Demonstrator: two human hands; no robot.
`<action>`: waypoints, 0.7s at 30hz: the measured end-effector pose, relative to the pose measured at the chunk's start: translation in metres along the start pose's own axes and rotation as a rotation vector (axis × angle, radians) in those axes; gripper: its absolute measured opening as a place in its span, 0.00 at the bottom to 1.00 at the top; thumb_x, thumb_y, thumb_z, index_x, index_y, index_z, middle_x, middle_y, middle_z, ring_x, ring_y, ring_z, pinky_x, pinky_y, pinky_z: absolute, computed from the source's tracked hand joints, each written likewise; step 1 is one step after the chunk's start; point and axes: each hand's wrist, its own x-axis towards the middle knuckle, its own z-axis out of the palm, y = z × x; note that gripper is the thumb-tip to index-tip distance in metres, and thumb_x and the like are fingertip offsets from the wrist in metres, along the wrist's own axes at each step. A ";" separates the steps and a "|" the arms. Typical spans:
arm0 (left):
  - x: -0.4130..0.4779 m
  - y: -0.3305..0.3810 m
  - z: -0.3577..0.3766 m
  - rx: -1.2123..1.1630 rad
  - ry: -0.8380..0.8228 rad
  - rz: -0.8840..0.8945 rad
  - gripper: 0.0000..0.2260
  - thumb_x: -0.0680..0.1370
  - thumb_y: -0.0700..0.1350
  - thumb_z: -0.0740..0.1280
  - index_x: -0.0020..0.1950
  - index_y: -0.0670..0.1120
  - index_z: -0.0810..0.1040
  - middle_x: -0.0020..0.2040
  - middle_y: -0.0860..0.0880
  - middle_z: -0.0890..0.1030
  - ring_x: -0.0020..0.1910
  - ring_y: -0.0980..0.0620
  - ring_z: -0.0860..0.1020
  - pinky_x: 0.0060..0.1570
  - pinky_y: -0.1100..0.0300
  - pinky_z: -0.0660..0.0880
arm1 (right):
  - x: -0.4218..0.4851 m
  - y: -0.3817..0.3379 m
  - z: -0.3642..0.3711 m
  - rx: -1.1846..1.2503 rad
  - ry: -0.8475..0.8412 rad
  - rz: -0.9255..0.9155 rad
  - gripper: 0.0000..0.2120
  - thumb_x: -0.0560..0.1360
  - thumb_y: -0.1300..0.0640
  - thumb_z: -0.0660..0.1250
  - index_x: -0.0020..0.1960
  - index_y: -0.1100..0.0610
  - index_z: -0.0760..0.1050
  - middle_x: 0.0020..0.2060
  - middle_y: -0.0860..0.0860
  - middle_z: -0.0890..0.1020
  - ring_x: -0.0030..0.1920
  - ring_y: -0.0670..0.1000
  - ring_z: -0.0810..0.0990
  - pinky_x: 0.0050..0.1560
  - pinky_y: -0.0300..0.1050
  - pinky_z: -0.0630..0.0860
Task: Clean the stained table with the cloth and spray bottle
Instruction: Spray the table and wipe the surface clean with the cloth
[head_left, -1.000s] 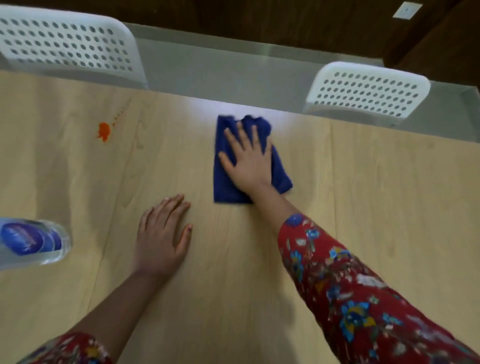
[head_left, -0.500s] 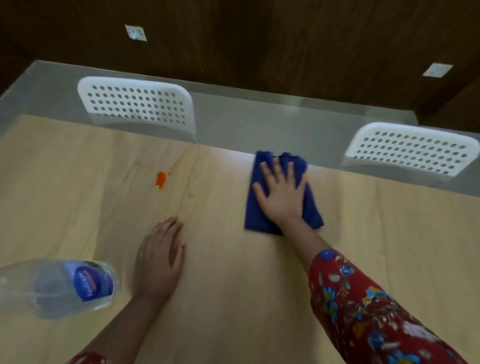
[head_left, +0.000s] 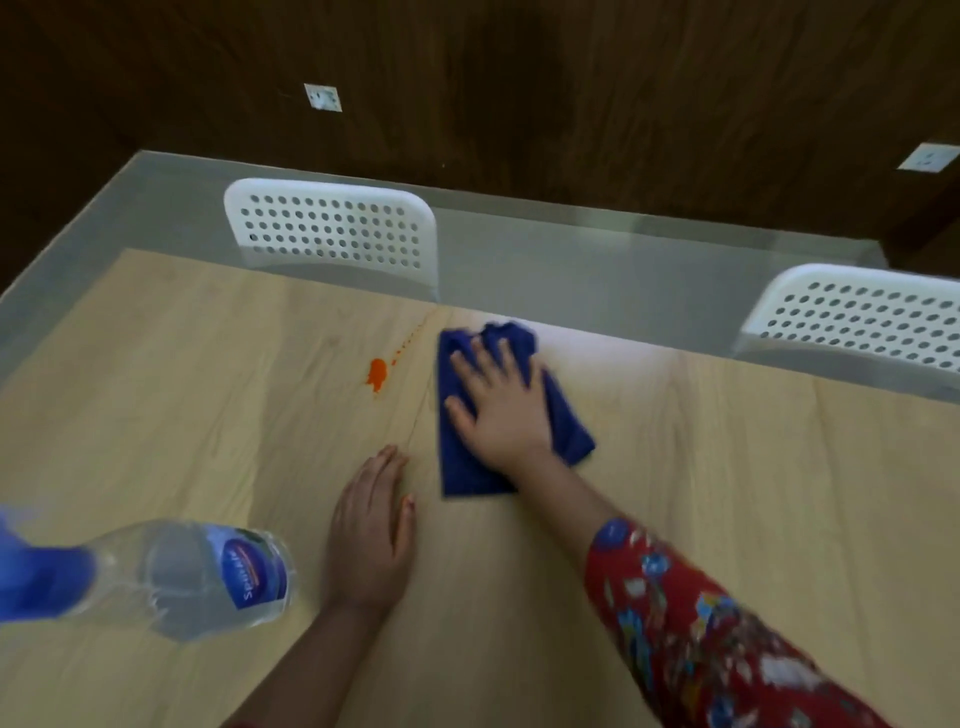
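A folded blue cloth (head_left: 566, 431) lies on the light wooden table (head_left: 727, 467) near its far edge. My right hand (head_left: 496, 408) presses flat on the cloth with spread fingers. An orange stain (head_left: 377, 374) with a trail of small drops running up to the right sits just left of the cloth. My left hand (head_left: 371, 530) rests flat on the table nearer to me, fingers straight. A clear spray bottle (head_left: 208, 577) with a blue head stands at the lower left, beside my left hand and apart from it.
Two white perforated chair backs stand beyond the far edge, one chair (head_left: 332, 228) at the left and another chair (head_left: 862, 317) at the right. A dark wood wall with white sockets rises behind them.
My right hand has slid the cloth left, closer to the orange stain. The view has tilted up, showing more wall. My left hand stays flat on the table.
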 end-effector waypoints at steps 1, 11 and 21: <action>0.001 0.001 -0.001 0.002 0.010 0.011 0.23 0.79 0.50 0.54 0.71 0.44 0.70 0.70 0.48 0.72 0.69 0.49 0.70 0.68 0.52 0.66 | -0.028 -0.016 0.007 -0.003 -0.031 -0.068 0.29 0.79 0.37 0.48 0.78 0.43 0.51 0.79 0.45 0.50 0.78 0.52 0.42 0.74 0.62 0.36; -0.038 0.000 -0.010 0.035 -0.149 0.163 0.21 0.78 0.51 0.56 0.69 0.47 0.72 0.70 0.50 0.73 0.69 0.50 0.70 0.67 0.54 0.66 | -0.191 0.160 -0.030 -0.071 0.066 0.641 0.33 0.74 0.31 0.41 0.77 0.39 0.51 0.78 0.43 0.51 0.78 0.52 0.47 0.73 0.66 0.47; -0.154 -0.062 -0.057 0.151 -0.163 0.109 0.22 0.79 0.50 0.56 0.71 0.44 0.72 0.72 0.48 0.71 0.70 0.47 0.69 0.69 0.53 0.62 | -0.254 -0.039 0.027 -0.078 0.000 0.182 0.30 0.78 0.36 0.49 0.78 0.42 0.52 0.78 0.44 0.51 0.78 0.56 0.47 0.71 0.70 0.41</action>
